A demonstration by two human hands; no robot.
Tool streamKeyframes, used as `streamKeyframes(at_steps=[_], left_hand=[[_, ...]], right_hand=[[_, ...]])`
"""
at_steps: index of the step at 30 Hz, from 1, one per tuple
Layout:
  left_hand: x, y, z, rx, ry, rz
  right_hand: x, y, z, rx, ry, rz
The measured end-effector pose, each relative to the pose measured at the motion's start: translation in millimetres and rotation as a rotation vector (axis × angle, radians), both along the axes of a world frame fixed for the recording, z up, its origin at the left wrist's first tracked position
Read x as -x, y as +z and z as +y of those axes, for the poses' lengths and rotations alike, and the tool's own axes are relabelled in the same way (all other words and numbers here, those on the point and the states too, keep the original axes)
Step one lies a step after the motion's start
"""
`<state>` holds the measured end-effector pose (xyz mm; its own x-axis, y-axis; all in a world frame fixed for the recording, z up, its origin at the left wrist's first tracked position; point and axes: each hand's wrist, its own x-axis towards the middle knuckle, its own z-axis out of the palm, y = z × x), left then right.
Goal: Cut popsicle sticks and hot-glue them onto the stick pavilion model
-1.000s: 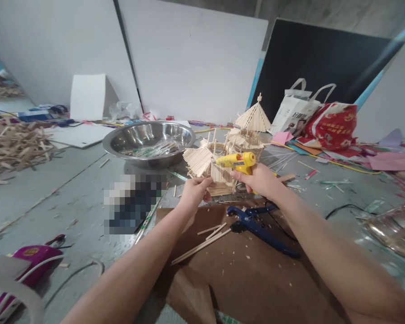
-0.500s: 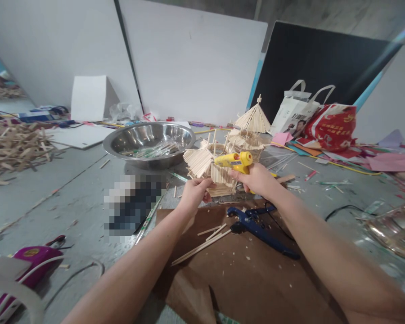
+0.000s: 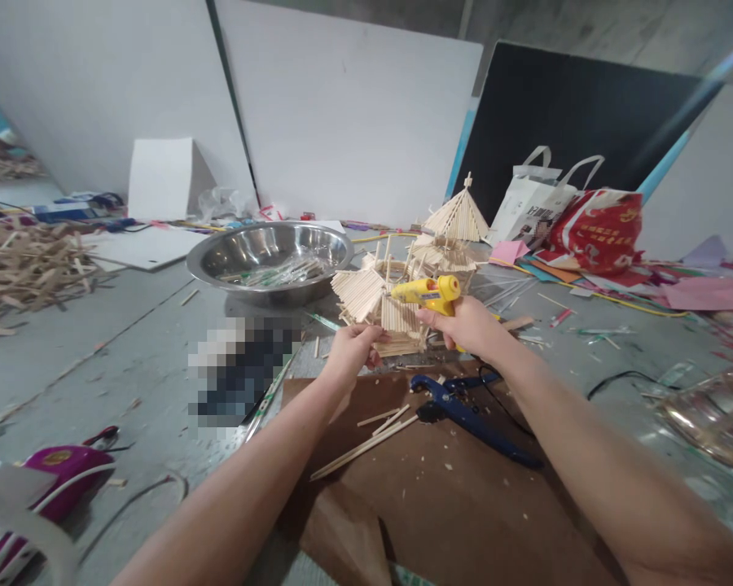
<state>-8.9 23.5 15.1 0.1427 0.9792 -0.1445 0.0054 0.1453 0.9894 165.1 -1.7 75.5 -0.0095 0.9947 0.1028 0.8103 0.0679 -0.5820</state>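
My right hand [image 3: 464, 325] is wrapped round the grip of a yellow hot glue gun [image 3: 427, 291]. The gun's nozzle points left, right by the roof of a model house [image 3: 360, 295] built from thin wooden sticks. At the model's front edge, below the nozzle, my left hand [image 3: 357, 346] is closed, thumb and fingers pinching the stickwork; its fingertips are partly hidden. Behind stands another stick model with a pointed roof [image 3: 458, 216]. Loose sticks [image 3: 366, 448] and blue-handled cutters [image 3: 464, 419] lie nearer to me on brown board [image 3: 464, 513].
A steel basin [image 3: 220, 277] holding plastic-wrapped sticks stands behind left. Wood strips [image 3: 30, 260] are heaped far left, and a purple device [image 3: 54, 480] with a cable sits front left. Paper bags [image 3: 599, 232] and coloured paper lie back right. A black cable trails below the right hand.
The glue gun and my right hand have shifted very slightly to the right. My left hand stays at the model's front edge.
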Motion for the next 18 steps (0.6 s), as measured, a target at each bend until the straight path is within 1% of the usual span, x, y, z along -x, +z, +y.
streamKeyframes(at_steps=[2,4,7,9,11,13,15,18], left_hand=[[1.2,1.0,-0.8,0.002,0.002,0.02],[3.1,1.9,-1.3,-0.004,0.003,0.038],[8.4,3.4,-1.7,-0.013,-0.017,0.1],[13.8,5.4,-1.4,-0.03,-0.05,0.186],[20.3,8.8,-0.7,-0.061,-0.099,0.318],[27.0,13.9,0.2,-0.113,-0.162,0.498],[33.0,19.7,1.1,-0.194,-0.22,0.715],[39.7,26.4,2.3,-0.34,-0.271,1.035]], right_hand=[[-6.5,-1.7,-2.1,-0.015,0.003,0.033],[-15.0,-4.8,-6.4,-0.022,0.003,0.11],[-27.4,-11.5,-16.9,-0.044,-0.027,0.283],[-33.4,-15.4,-25.5,-0.044,-0.025,0.445],[-37.5,-17.4,-33.8,-0.039,-0.014,0.614],[-40.5,-16.8,-40.6,-0.033,-0.014,0.714],[-43.3,-14.2,-45.4,-0.033,-0.016,0.741],[-48.1,-8.5,-49.8,-0.062,0.005,0.754]])
